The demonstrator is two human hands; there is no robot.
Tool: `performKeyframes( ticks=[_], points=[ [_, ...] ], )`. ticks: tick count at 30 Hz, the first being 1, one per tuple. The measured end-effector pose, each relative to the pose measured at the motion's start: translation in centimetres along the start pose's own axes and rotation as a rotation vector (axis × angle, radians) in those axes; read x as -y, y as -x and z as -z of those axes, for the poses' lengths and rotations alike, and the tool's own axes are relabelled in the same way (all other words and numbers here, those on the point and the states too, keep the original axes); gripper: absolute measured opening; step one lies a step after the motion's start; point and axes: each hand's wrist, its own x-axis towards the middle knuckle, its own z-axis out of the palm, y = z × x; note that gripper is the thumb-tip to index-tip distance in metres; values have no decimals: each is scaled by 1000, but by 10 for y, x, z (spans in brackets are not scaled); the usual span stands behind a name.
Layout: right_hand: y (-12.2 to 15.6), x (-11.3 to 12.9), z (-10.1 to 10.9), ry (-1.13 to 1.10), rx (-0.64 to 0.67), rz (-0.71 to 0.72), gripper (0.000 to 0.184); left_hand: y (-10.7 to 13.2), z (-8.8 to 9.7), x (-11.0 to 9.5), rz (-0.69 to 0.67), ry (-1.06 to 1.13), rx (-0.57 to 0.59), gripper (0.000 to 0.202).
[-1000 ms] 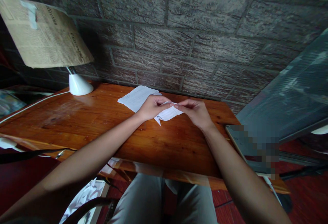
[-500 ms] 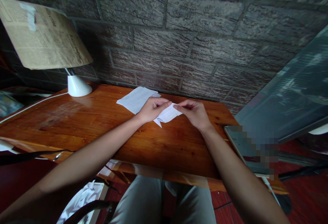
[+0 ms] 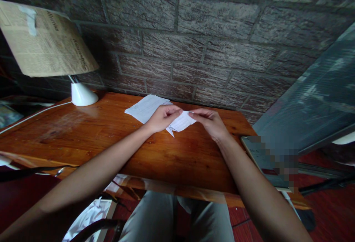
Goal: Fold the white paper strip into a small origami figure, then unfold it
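A piece of folded white paper with faint writing is stretched between my two hands above the wooden desk. My left hand pinches its upper left edge between thumb and fingers. On the other side, my right hand grips the upper right edge the same way. A pointed flap of the paper hangs down below my left fingers. Behind my left hand lies a stack of written paper sheets, partly covered by that hand.
A lamp with a newsprint shade stands at the desk's back left, its white cord running left. On the right edge lies a flat tablet-like device, partly blurred. Below the desk, a white box holds crumpled paper. A brick wall rises behind.
The thumbs sit slightly farther apart along the paper's top edge. Both hands still hold the paper in nearly the same place, and the view has shifted a little.
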Motion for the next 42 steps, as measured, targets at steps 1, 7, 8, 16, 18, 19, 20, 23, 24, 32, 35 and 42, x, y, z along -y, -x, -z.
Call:
performKeyframes(
  ticks=[1, 7, 8, 16, 18, 19, 20, 23, 24, 32, 35, 42],
  points=[
    [0, 0, 0, 6, 9, -9, 22, 1, 0, 1, -5, -16, 5, 35],
    [1, -2, -2, 7, 60, -21, 26, 3, 1, 0, 2, 5, 80, 34],
    [1, -2, -1, -14, 66, -25, 27, 3, 2, 1, 2, 21, 83, 34],
    [-5, 2, 12, -136, -36, -106, 40, 1, 2, 3, -3, 9, -30, 36],
    [-5, 3, 11, -80, -48, -70, 40, 1, 1, 2, 5, 0, -57, 36],
    [-4, 3, 9, -46, -34, -53, 39, 1, 1, 2, 9, -4, -62, 36],
    [-3, 2, 7, -11, -12, -35, 37, 1, 0, 1, 11, -5, -62, 36],
    [-1, 0, 1, 69, 10, 18, 33, 1, -2, 1, 25, 1, -35, 37],
    [0, 0, 0, 89, -2, 33, 33, 1, -2, 2, 34, 10, -22, 38],
    [-2, -5, 3, 180, -25, 79, 32, 1, -2, 4, 104, 124, 54, 35],
    [-2, -5, 3, 166, -31, 70, 30, 1, -1, 5, 144, 199, 87, 38],
    [0, 0, 0, 112, 0, 32, 27, 0, 0, 10, 151, 213, 51, 42]
  ],
)
